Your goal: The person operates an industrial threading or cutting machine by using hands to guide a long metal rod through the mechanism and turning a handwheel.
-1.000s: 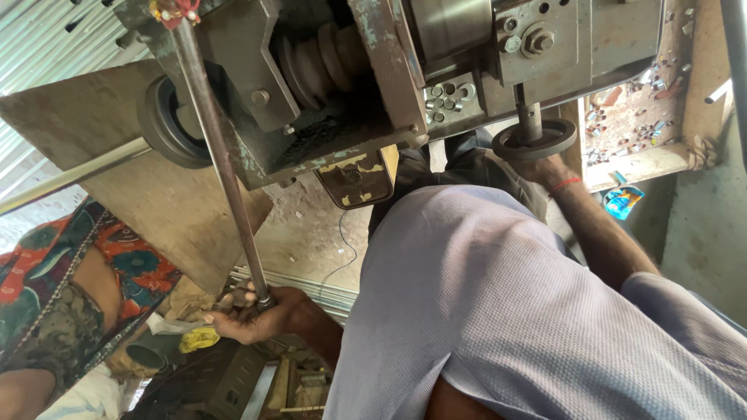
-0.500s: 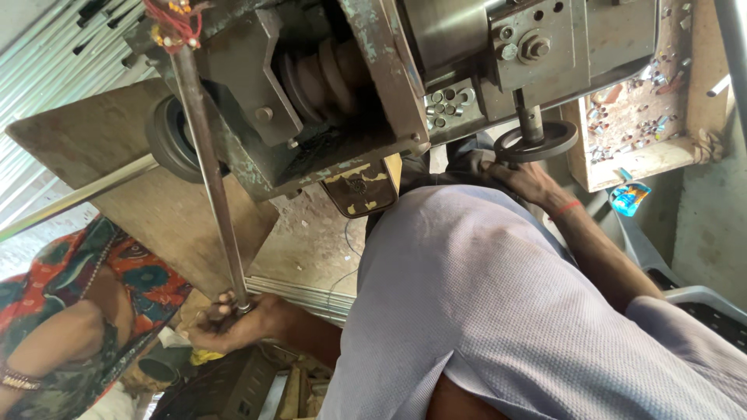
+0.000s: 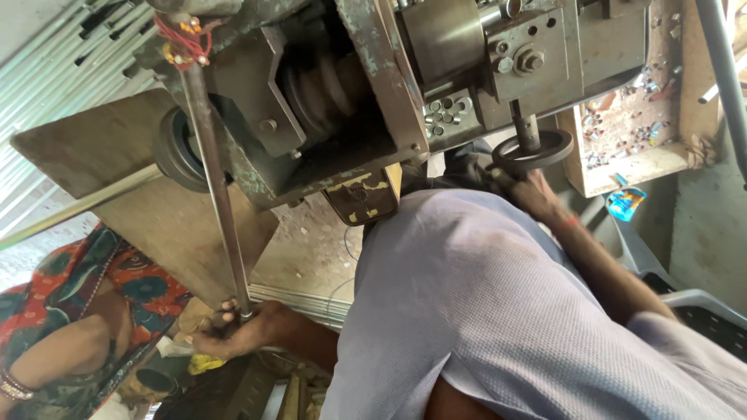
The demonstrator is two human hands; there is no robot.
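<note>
A worn green-grey machine (image 3: 334,101) with a pulley fills the top of the view. From it a long metal rod (image 3: 214,179), tied with red thread at its top, slants down. My left hand (image 3: 233,330) is closed around the rod's lower end. My right hand (image 3: 535,190) reaches up to the dark round handwheel (image 3: 537,149) under the machine's right side, fingers on its rim. My torso in a pale lilac shirt (image 3: 482,311) hides most of both arms.
Another person in a red and teal patterned garment (image 3: 70,311) crouches at lower left. A brown board (image 3: 101,171) leans behind the rod. A wooden tray (image 3: 646,117) of small metal parts sits at right, near a grey plastic chair (image 3: 692,303).
My left hand has slid slightly left and lower along with the rod's end. My right hand stays at the handwheel. The person at left has shifted a little.
</note>
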